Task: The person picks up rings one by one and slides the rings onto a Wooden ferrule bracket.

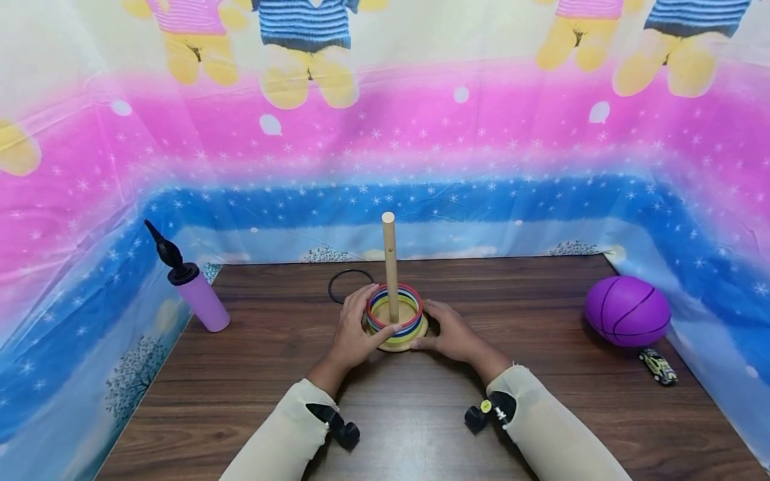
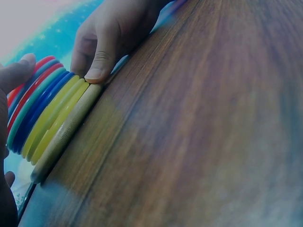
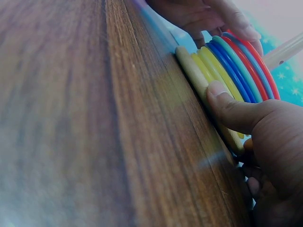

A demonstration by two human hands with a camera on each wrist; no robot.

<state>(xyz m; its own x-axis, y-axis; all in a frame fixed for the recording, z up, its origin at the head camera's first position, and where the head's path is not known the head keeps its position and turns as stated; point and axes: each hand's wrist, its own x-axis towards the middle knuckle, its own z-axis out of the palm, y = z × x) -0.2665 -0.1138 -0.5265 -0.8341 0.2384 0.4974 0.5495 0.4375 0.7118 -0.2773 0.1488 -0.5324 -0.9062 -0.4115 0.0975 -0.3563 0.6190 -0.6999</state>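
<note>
A wooden post [image 1: 390, 260] stands upright on a round wooden base [image 2: 66, 132] on the table. Around it lies a stack of rings [image 2: 35, 106] in red, blue, green and yellow, with yellow lowest. My left hand [image 1: 356, 331] grips the stack from the left, its thumb over the front near the top rings. From the other side, my right hand [image 1: 452, 332] holds the base, thumb against its front edge beside the yellow rings. The right fingers reach around the back and are partly hidden. A thin black ring [image 1: 331, 284] lies on the table behind my left hand.
At the left table edge stands a purple hand pump [image 1: 201, 300] with a black nozzle. A purple ball [image 1: 628, 310] sits far right, with a small toy car [image 1: 658, 367] in front of it. A printed cloth [image 1: 421, 200] hangs around the back and sides.
</note>
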